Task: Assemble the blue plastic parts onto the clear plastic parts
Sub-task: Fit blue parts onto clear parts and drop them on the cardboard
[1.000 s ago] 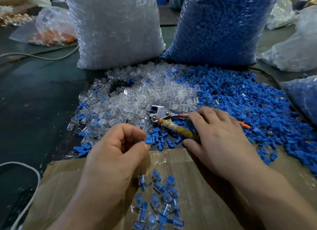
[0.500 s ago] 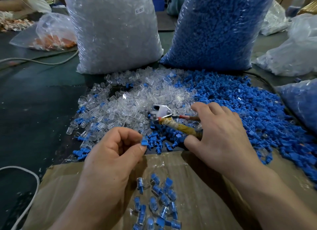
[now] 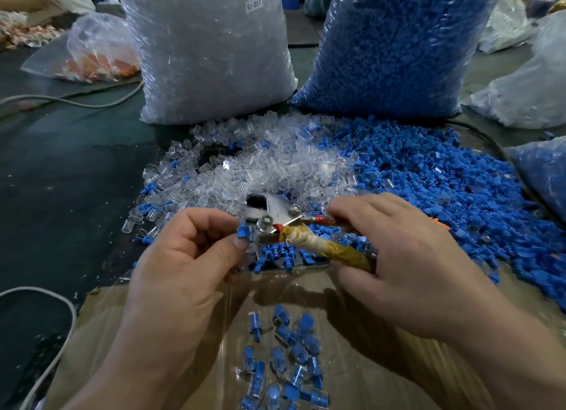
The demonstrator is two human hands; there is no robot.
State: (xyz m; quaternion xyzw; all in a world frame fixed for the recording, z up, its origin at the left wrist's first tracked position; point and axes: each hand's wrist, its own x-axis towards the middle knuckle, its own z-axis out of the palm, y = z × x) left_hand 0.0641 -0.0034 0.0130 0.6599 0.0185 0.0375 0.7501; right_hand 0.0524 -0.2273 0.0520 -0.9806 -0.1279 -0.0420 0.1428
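The left hand (image 3: pixel 190 256) pinches a blue part (image 3: pixel 243 233) between thumb and forefinger, just left of the metal head of the tool (image 3: pixel 266 210), with the loose clear parts (image 3: pixel 260 170) heaped just beyond; whether one sits in the head I cannot tell. The tool's long axis runs rightward and back into the right hand (image 3: pixel 398 256), which is curled round its taped handles. The left hand is nearer, so a short rightward push likely seats the part
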